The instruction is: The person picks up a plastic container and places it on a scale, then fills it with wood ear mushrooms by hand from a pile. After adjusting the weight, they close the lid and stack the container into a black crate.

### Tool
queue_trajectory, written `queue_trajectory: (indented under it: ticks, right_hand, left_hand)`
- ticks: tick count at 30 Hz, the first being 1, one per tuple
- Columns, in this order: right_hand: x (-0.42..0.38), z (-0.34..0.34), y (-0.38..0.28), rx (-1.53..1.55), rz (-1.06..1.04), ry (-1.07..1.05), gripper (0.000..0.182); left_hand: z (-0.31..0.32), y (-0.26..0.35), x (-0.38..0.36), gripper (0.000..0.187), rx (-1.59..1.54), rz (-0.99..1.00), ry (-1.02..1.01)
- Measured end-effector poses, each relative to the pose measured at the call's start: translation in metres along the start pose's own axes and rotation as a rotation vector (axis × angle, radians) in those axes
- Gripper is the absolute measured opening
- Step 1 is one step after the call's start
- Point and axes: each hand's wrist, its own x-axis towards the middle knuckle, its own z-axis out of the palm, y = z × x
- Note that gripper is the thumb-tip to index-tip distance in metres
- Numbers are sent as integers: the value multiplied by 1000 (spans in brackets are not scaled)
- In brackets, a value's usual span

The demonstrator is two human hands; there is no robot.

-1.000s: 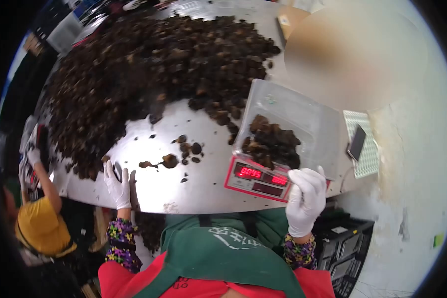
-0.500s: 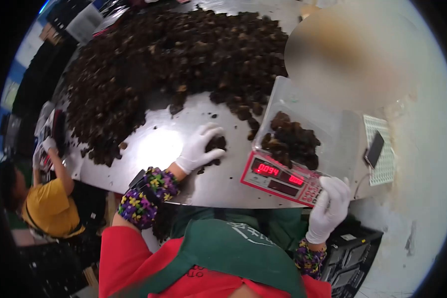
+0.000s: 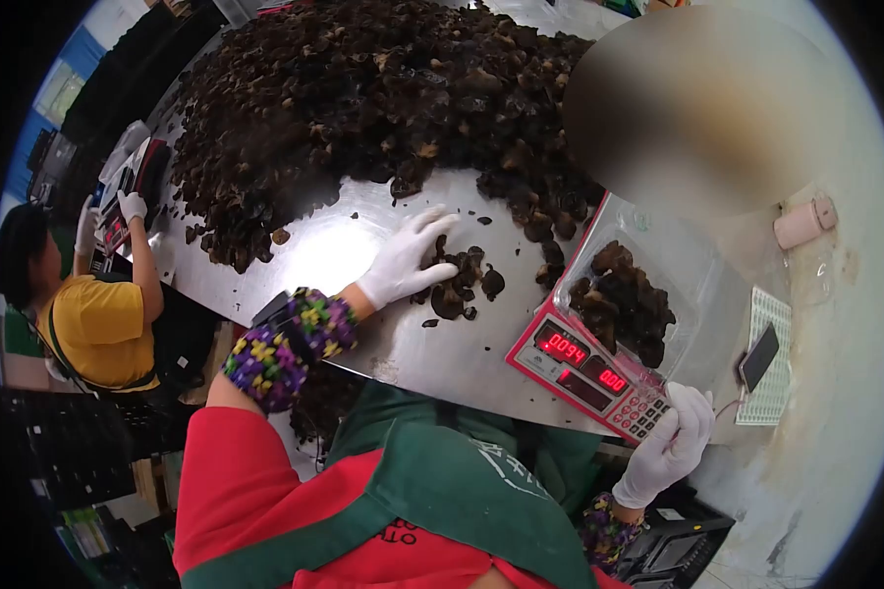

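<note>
My left hand [image 3: 410, 262], in a white glove, rests on the metal table with its fingers spread beside a small cluster of dark brown pieces [image 3: 459, 286]. My right hand [image 3: 670, 442], also gloved, is at the right corner of a red digital scale [image 3: 581, 378], by its keypad, with fingers bent; what its fingertips hold, if anything, is hidden. The red display reads 0.094 and 0.00. A clear plastic container [image 3: 692, 287] with dark pieces [image 3: 624, 304] inside stands on the scale.
A large heap of dark pieces [image 3: 363, 108] covers the back of the metal table [image 3: 491, 378]. At the right are a phone [image 3: 758, 357] on a pale green perforated mat [image 3: 768, 398] and a pink object [image 3: 804, 223]. A person in yellow [image 3: 103, 329] works at the left.
The view has shifted, and the pink object now shows. My left hand has opened wider, and the small cluster lies more uncovered and spread out. My right hand remains at the scale's corner.
</note>
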Motion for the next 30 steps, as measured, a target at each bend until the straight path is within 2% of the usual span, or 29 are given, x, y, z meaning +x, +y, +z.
queue_trajectory:
  ticks: [3, 5, 6, 9, 15, 16, 19, 23, 24, 27, 28, 29, 30]
  right_hand:
    - [5, -4, -6, -29, -20, 30, 20]
    - [1, -5, -8, -38, 14, 51, 20]
    - [-2, -5, -8, -43, 31, 40, 19]
    - [-11, -2, -4, -73, 53, -6, 20]
    - [-6, 8, -8, -48, 22, -35, 19]
    - [-3, 10, -9, -43, 8, -35, 19]
    - [3, 10, -19, -27, -13, -28, 19]
    - [-1, 13, -26, -10, -1, -36, 19]
    - [-3, 15, -27, 20, 1, -43, 18]
    - [-6, 18, -35, 84, -12, -75, 18]
    - [-5, 20, -37, 116, -34, -92, 17]
    - [-4, 20, -40, 131, -40, -90, 17]
    - [-3, 20, -43, 129, -43, -93, 17]
  left_hand:
    - [21, 2, 42, 75, 52, 136, -15]
    - [32, 4, 58, 72, -7, 119, -8]
    - [37, 2, 62, 71, -36, 185, -60]
    - [37, 13, 56, 71, -151, 302, -208]
    - [44, 24, 49, 74, -121, 406, -190]
    - [49, 20, 48, 69, -17, 476, -212]
    - [36, 28, 31, 62, -174, 405, -312]
    - [32, 35, -5, 54, -127, 464, -178]
    - [29, 44, -12, 55, -4, 489, -122]
    - [41, 58, -23, 56, 156, 419, -35]
    - [44, 61, -23, 41, 154, 424, 52]
    - [46, 62, -23, 41, 168, 417, 56]
    - [49, 62, -25, 32, 233, 335, 27]
